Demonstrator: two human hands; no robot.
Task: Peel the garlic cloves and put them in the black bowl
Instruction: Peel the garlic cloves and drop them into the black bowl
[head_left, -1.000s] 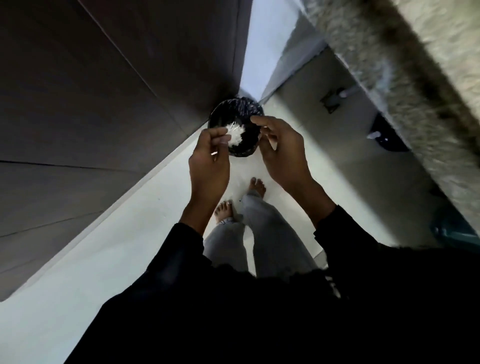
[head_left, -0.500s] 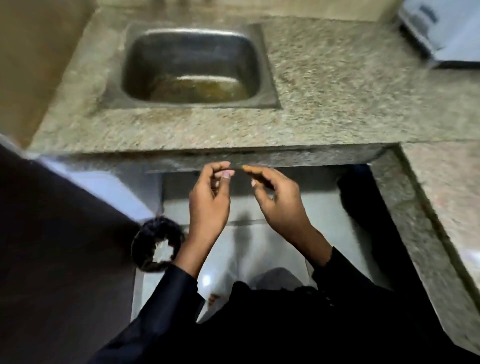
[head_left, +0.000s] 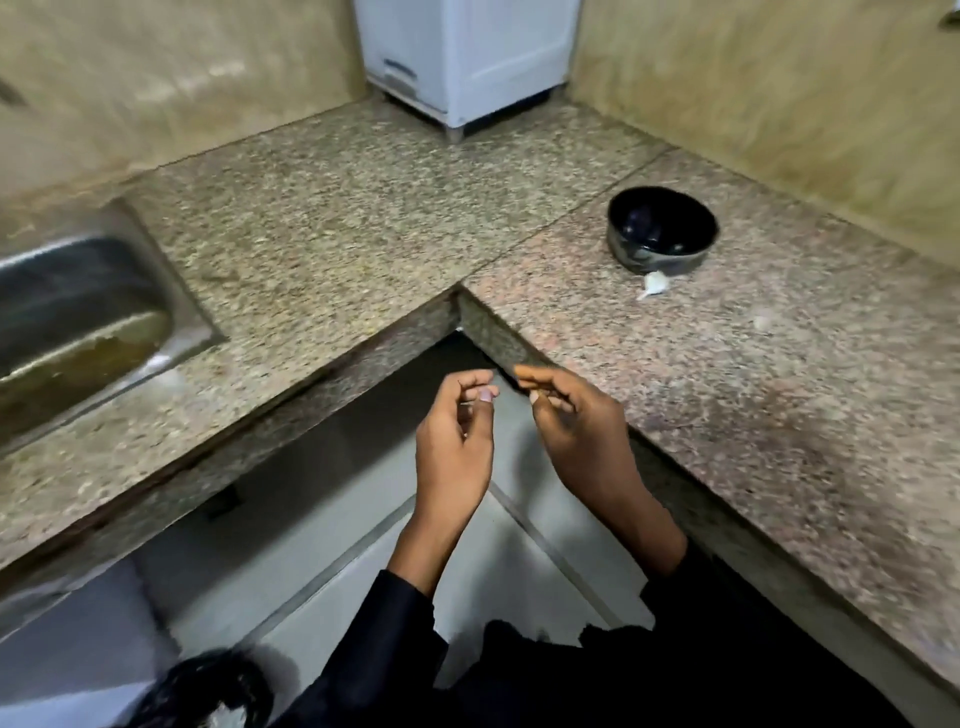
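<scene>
Two bare hands hang in the air in front of the inner corner of an L-shaped speckled granite counter (head_left: 332, 218), below its edge and over the pale floor. The left hand (head_left: 454, 441) has its fingers curled inward with the thumb tip up against the forefinger; whether anything is pinched there is too small to tell. The right hand (head_left: 582, 431) sits just beside it, close but not touching, with its fingers bent and the forefinger stretched toward the left hand; whether it holds anything cannot be told either. Both arms wear black sleeves (head_left: 675, 649).

On the right wing of the counter stands a round glossy black bowl (head_left: 662, 236), upright, well apart from the hands. A single white unpeeled garlic clove (head_left: 653, 285) lies on the stone right at the bowl's near side, outside it. What lies inside the bowl is not clear.

At the left edge a steel sink (head_left: 78, 322) is set into the counter. A white appliance (head_left: 467, 52) stands on short feet in the far corner against the beige walls. A black-bag-lined bin (head_left: 208, 691) sits on the floor at the bottom left.
</scene>
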